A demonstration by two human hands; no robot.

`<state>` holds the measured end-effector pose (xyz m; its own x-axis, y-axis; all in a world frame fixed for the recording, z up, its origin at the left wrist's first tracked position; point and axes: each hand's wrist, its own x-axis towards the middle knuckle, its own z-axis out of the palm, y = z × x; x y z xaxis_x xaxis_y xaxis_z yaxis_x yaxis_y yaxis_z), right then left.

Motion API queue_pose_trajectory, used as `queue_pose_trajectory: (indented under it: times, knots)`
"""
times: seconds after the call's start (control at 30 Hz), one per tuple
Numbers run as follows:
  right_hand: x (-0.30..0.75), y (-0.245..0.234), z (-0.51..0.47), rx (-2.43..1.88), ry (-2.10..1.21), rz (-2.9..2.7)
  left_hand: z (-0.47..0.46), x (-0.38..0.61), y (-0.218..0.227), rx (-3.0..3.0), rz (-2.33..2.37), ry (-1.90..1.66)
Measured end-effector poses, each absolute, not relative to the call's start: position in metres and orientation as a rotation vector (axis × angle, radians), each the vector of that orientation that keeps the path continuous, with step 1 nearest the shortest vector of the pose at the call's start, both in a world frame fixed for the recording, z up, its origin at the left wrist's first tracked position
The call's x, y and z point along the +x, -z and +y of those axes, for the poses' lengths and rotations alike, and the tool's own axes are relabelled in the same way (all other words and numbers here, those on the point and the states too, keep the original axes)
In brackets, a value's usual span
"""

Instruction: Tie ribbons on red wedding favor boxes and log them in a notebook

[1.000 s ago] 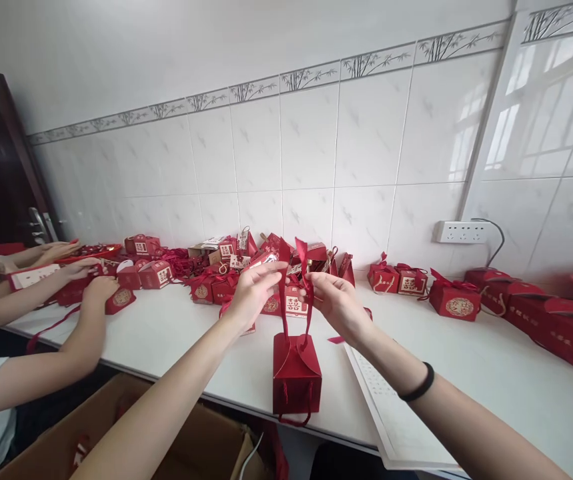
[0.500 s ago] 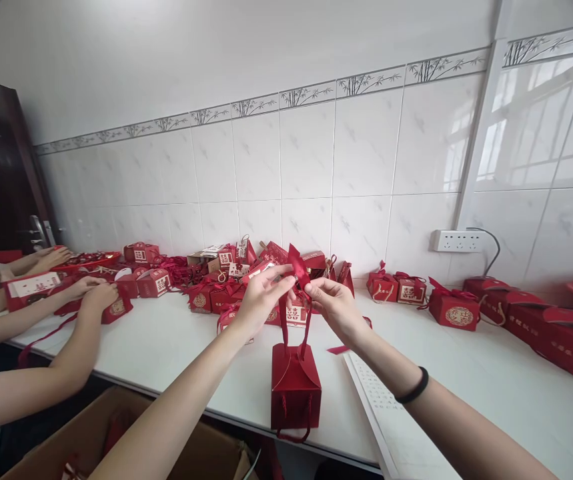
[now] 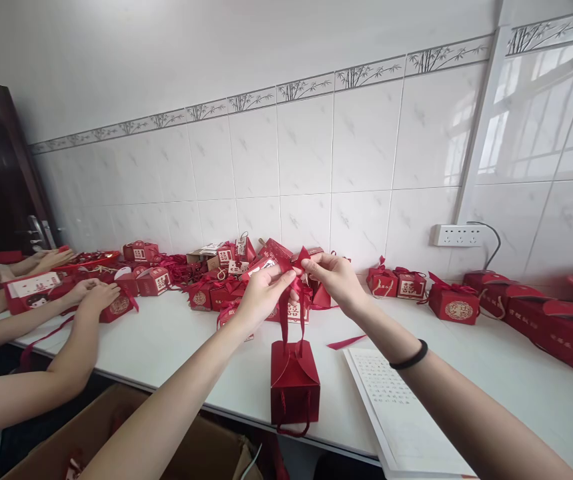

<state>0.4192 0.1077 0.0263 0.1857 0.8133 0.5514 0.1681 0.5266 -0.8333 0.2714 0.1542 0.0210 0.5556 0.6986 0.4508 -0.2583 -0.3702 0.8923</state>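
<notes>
A small red gift box [image 3: 295, 383] stands upright near the table's front edge, with a twisted cord handle hanging down its front. Red ribbon [image 3: 285, 317] rises from its top to my two hands, which are held above it and close together. My left hand [image 3: 265, 290] pinches the ribbon between thumb and fingers. On the other side, my right hand [image 3: 333, 277] is closed on another part of the ribbon, where loops show between the fingertips. Whether a knot is formed there is hidden by the fingers.
Several decorated red boxes [image 3: 206, 293] are heaped behind my hands, and more boxes [image 3: 453, 303] line the right side. A written sheet [image 3: 381, 387] lies right of the gift box. At left, a co-worker's hands [image 3: 97, 293] handle a box. A cardboard carton [image 3: 131, 400] stands below the edge.
My right hand has shifted up and slightly right, pulling ribbon with it. The ribbon between my hands now spreads into loops. The gift box stays in place.
</notes>
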Motion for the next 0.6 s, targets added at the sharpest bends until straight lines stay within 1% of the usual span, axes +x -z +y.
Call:
queue_pose_trajectory:
  times: [0.07, 0.2, 0.27, 0.33, 0.4, 0.43, 0.53, 0.6]
  knots:
    - [0.419, -0.022, 0.106, -0.912, -0.453, -1.342, 0.155, 0.272, -0.019, 1.503, 0.356, -1.078]
    - [0.417, -0.005, 0.093, -0.874, -0.048, -1.551, 0.161, 0.272, -0.016, 1.356, 0.327, -1.086]
    - [0.416, 0.003, 0.087, -0.877, 0.069, -1.721, 0.163, 0.270, -0.016, 1.448, 0.316, -1.099]
    - [0.417, 0.008, 0.084, -0.885, 0.071, -1.795, 0.163, 0.267, -0.018, 1.657, 0.314, -1.120]
    - [0.417, 0.009, 0.085, -0.909, -0.034, -1.742, 0.160, 0.265, -0.021, 1.869, 0.295, -1.102]
    - [0.417, 0.009, 0.086, -0.915, -0.140, -1.695, 0.158, 0.265, -0.023, 1.946, 0.282, -1.079]
    - [0.416, 0.006, 0.090, -0.897, -0.607, -1.610, 0.151, 0.263, -0.027, 2.089, 0.269, -1.023]
    - [0.415, 0.004, 0.091, -0.871, -0.829, -1.592, 0.148, 0.261, -0.029, 2.153, 0.302, -1.017]
